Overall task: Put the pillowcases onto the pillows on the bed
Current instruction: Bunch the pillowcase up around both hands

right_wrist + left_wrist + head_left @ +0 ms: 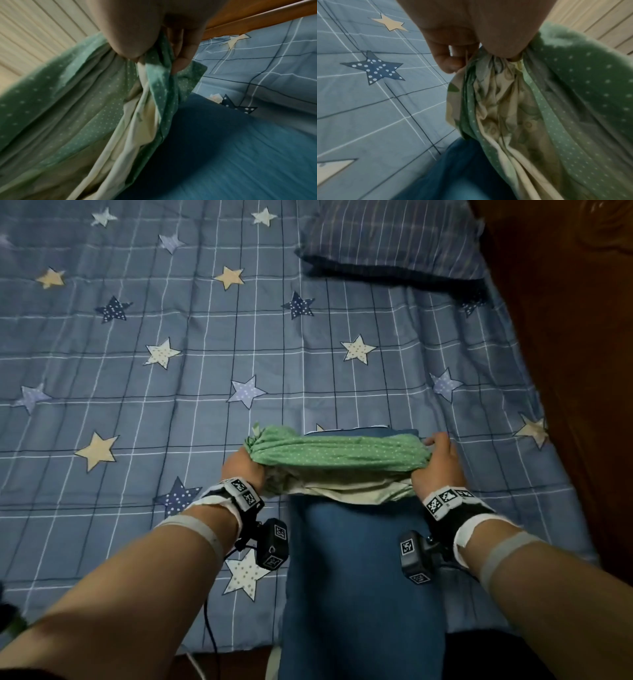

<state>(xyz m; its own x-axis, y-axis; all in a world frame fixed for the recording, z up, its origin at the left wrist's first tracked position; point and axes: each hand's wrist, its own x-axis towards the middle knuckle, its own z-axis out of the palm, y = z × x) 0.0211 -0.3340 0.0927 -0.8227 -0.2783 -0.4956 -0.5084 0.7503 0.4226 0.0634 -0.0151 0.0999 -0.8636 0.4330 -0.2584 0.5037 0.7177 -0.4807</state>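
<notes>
Pillowcase (337,455), green and dotted, sits bunched over the far end of my blue pillow (359,570) at lower centre; left hand (241,465) and right hand (436,462) clutch its sides. Left wrist view: fingers (448,63) curled into gathered folds. Right wrist view: same pinch. Next, I'd draw it toward me evenly.

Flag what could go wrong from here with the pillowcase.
1. Both hands, left and right, hold the pillowcase bunched tight; the folds could snag on the blue pillow.
2. Most of the pillow is uncovered and overhangs the bed edge; pulling may drag it off.
</notes>
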